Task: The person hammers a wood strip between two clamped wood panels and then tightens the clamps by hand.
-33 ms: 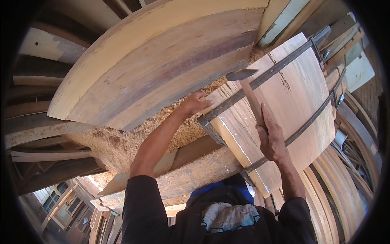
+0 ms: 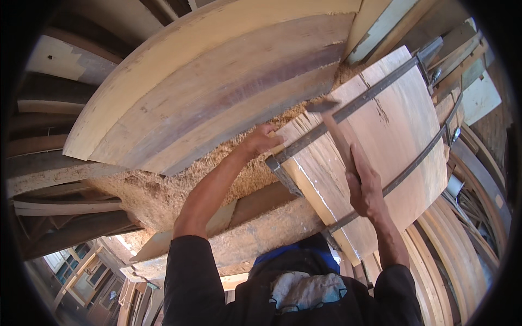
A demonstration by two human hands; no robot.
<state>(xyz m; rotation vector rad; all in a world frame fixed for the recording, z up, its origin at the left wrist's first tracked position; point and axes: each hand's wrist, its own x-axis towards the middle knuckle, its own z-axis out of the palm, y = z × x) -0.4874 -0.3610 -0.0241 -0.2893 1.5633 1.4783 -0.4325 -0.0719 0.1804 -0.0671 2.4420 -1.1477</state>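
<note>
Two bare hands: one left hand (image 2: 264, 139) at twelve o'clock, one right hand (image 2: 364, 187) between three and four. One wooden-handled hammer (image 2: 341, 142) at two o'clock. Two metal bar clamps, the upper clamp (image 2: 375, 91) at two and the lower clamp (image 2: 418, 163) at three, on one thick wooden slab (image 2: 399, 127). One large curved wooden panel (image 2: 217, 87) at eleven, showing at least four bands. One sawdust heap (image 2: 155, 198) at eight; one rough beam (image 2: 266, 228) at six. Two dark sleeves (image 2: 193, 263), at seven and four. Several curved boards (image 2: 451, 255) at four, too crowded to count exactly.
</note>
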